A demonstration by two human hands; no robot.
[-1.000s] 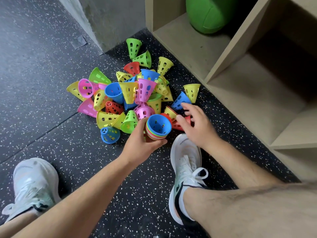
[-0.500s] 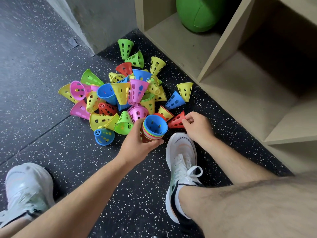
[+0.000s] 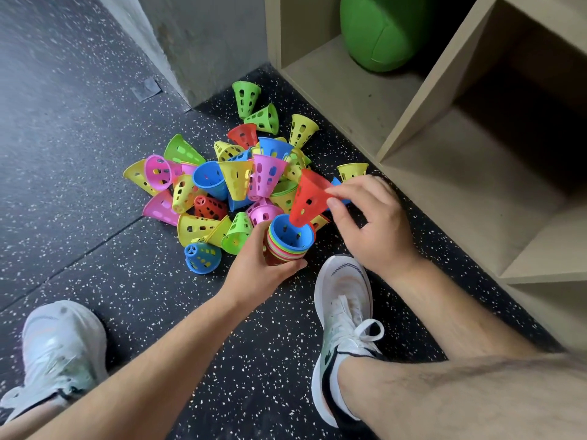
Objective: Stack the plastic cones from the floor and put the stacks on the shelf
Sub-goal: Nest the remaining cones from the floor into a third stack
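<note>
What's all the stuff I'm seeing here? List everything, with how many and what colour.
floor: one, dark with pale speckles, underneath everything.
shelf: one, pale wood, at right.
ball: one, green, in the far shelf compartment.
loose cones: many, too tangled to count; green, yellow, pink, blue, red; heaped on the floor beside the shelf.
stack of cones: one, mixed colours, blue on top, near edge of the heap.
red cone: one, narrow end at the stack's mouth.
shoes: two, white, on the floor.
left hand: grips the stack.
right hand: fingers pinch the red cone.
</note>
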